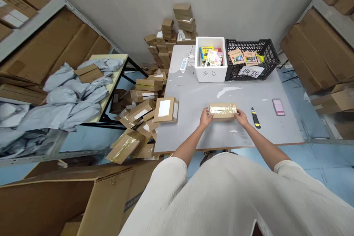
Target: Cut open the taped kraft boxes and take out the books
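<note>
A small cardboard box (pixel 222 111) with shiny tape along its top rests on the grey table near its front edge. My left hand (pixel 206 118) grips its left end, and my right hand (pixel 241 117) grips the right end; the fingers are closed around the sides. Just right of my right hand lies a black and yellow utility knife (pixel 256 118). Another cardboard box (pixel 166 110) with a white label sits at the table's left edge, apart from both hands.
A white foam bin (pixel 211 75) and a black crate (pixel 249 75), both with books, stand at the back beside a power strip (pixel 184 65). A pink phone-like object (pixel 278 107) lies at right. Parcels (pixel 125 147) pile up on the floor left of the grey table (pixel 190 132).
</note>
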`<action>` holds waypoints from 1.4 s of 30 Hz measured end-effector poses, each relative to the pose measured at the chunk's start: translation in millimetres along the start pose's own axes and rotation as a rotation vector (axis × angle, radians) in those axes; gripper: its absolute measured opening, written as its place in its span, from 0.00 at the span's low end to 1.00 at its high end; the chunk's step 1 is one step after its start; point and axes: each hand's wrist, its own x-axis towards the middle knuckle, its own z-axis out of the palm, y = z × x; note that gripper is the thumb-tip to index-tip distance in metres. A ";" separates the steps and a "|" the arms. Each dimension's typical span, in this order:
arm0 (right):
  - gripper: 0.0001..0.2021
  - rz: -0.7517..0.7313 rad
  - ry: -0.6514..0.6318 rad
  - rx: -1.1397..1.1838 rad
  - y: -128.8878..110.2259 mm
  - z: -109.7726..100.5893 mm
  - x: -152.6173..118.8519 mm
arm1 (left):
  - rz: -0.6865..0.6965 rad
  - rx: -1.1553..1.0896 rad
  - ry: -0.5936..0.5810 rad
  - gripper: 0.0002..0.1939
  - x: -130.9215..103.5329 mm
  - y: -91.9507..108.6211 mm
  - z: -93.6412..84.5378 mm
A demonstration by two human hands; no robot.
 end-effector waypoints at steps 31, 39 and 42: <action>0.24 -0.176 -0.270 0.083 -99.6 131.0 -28.7 | 0.280 0.119 0.380 0.17 3.2 19.4 -105.1; 0.24 -0.196 0.007 0.007 -91.0 48.5 -24.2 | 0.277 -0.100 0.182 0.15 11.0 46.6 -30.8; 0.24 -0.185 0.139 -0.020 -84.4 22.9 -24.8 | 0.239 -0.124 0.105 0.15 12.1 61.7 -4.7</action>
